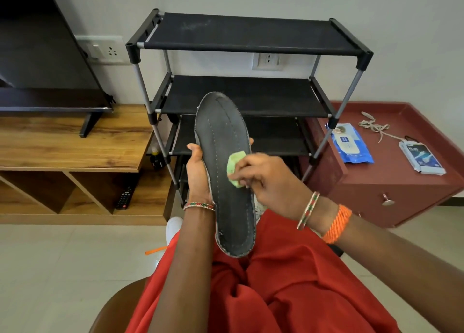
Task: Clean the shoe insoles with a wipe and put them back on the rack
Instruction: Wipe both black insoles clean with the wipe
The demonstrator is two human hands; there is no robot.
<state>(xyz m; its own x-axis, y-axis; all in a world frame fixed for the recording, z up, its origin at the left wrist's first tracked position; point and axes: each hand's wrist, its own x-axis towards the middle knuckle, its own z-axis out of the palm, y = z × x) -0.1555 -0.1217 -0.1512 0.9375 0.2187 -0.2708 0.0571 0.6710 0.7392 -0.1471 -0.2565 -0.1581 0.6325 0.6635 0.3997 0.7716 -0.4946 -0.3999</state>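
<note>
A dark grey insole [223, 142] with stitched lines stands tilted in front of me, toe end up, heel end over my lap. My left hand [198, 172] grips its left edge from behind, fingertips showing at the right edge. My right hand [266, 177] presses a folded green wipe [234, 165] against the middle of the insole. The black shoe rack [251, 44] stands straight ahead against the wall, and its visible shelves hold nothing.
A maroon cabinet [401, 182] on the right carries a blue wipes pack [351, 144], a white lace and a small packet [421, 159]. A wooden TV unit [75, 144] with a TV stands left, a remote in its cubby. A white shoe [174, 226] lies by my knee.
</note>
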